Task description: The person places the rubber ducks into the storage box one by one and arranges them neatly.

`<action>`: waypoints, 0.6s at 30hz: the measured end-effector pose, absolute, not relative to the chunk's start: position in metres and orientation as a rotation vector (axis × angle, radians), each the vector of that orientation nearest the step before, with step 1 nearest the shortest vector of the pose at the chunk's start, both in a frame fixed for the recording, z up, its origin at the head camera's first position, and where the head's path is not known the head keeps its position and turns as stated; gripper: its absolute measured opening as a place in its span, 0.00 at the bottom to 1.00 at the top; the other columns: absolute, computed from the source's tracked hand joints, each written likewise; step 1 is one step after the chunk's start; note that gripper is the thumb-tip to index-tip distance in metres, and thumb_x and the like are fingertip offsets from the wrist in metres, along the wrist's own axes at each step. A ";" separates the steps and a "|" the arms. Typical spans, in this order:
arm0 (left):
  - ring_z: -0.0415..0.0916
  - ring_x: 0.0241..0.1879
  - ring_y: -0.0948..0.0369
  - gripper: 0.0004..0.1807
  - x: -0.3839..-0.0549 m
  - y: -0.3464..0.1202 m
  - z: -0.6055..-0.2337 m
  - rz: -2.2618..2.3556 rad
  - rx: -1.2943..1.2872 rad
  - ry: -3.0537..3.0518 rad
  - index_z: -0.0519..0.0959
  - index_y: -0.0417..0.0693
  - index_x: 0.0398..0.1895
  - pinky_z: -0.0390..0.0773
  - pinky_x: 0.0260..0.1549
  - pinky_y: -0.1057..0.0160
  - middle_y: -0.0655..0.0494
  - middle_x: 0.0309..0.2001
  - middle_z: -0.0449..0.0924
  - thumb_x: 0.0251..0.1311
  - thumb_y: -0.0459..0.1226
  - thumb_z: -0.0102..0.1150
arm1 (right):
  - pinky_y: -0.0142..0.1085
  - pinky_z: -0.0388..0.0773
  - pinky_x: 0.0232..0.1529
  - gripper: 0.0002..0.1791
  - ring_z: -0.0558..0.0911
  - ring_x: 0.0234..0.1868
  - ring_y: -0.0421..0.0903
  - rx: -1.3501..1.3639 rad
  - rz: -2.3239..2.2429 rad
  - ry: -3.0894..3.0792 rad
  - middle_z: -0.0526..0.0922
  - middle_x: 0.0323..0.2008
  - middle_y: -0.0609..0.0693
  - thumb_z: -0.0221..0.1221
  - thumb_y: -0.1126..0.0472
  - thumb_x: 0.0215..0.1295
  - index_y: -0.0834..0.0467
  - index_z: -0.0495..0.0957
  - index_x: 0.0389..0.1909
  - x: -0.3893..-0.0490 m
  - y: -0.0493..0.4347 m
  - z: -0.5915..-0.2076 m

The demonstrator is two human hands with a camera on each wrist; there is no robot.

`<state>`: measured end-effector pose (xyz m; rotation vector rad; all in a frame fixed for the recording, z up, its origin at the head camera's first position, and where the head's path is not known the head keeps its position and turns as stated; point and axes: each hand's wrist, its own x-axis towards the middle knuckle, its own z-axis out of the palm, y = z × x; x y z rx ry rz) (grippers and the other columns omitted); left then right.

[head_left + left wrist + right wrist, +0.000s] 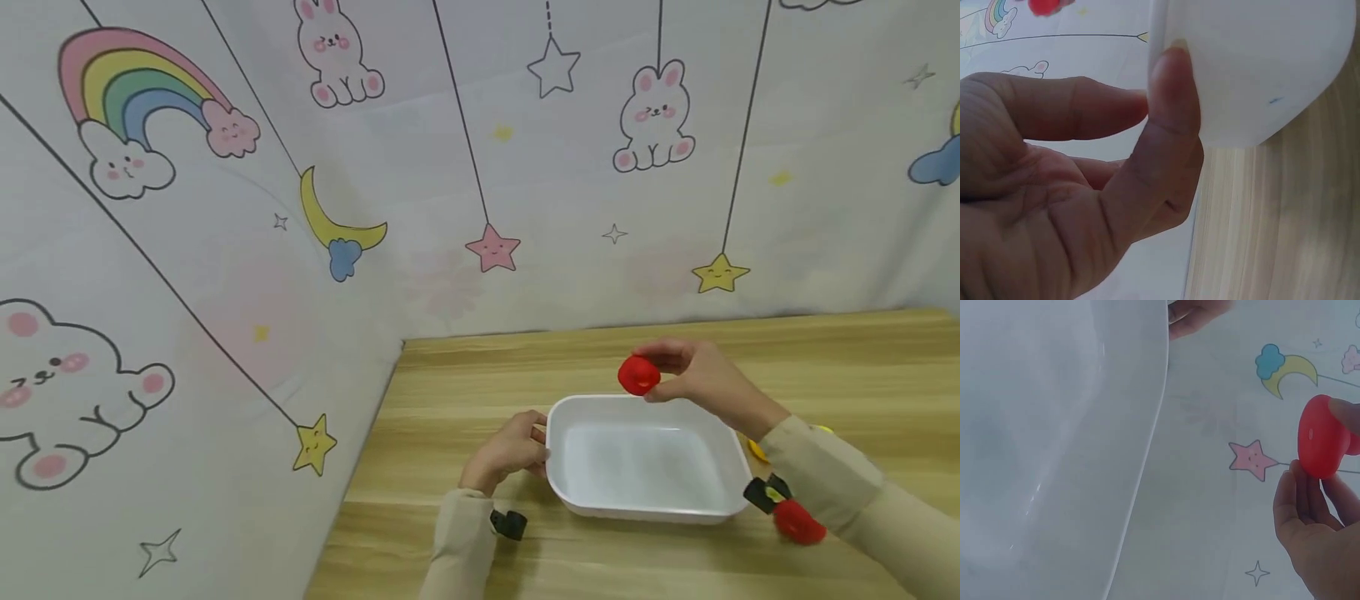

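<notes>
My left hand (512,450) is at the left end of a white plastic tub (648,512), gripping its rim. In the left wrist view, one fingertip (1174,81) lies against the outer wall of the tub (1260,69) while another finger meets the rim. Above the tub's far rim, my right hand (693,379) holds a smooth, rounded red object (637,376) between thumb and fingers. Seen from the right wrist, this red object (1320,437) has a smaller lobe on one side, partly hidden by the thumb; its exact kind I cannot tell. The tub's visible inside is bare white.
A second red object (799,523) lies on the wooden table (480,367) near the right forearm. Yellow pieces (757,451) show partly from behind that sleeve. A white cloth (420,200) printed with rabbits and stars rises at the table's back and left edges.
</notes>
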<state>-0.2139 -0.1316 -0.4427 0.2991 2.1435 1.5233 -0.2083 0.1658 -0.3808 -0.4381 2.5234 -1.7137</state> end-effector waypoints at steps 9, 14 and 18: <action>0.77 0.24 0.55 0.26 -0.218 -0.128 -0.444 1.518 0.299 2.138 0.69 0.26 0.58 0.88 0.34 0.47 0.40 0.39 0.75 0.52 0.17 0.54 | 0.36 0.85 0.46 0.32 0.81 0.53 0.58 -0.466 -1.738 2.443 0.82 0.54 0.62 0.73 0.67 0.53 0.67 0.76 0.60 -0.225 0.138 -0.395; 0.77 0.24 0.55 0.26 -0.222 -0.128 -0.444 1.523 0.284 2.133 0.69 0.26 0.57 0.88 0.33 0.47 0.41 0.38 0.75 0.51 0.17 0.53 | 0.37 0.84 0.49 0.34 0.82 0.53 0.57 -0.483 -1.664 2.418 0.83 0.53 0.61 0.75 0.66 0.52 0.68 0.76 0.61 -0.234 0.125 -0.409; 0.77 0.24 0.55 0.26 -0.219 -0.133 -0.446 1.529 0.261 2.128 0.68 0.25 0.58 0.88 0.34 0.46 0.40 0.39 0.75 0.51 0.18 0.53 | 0.41 0.84 0.51 0.34 0.82 0.52 0.56 -0.531 -1.572 2.427 0.84 0.52 0.59 0.75 0.64 0.51 0.69 0.77 0.60 -0.243 0.113 -0.419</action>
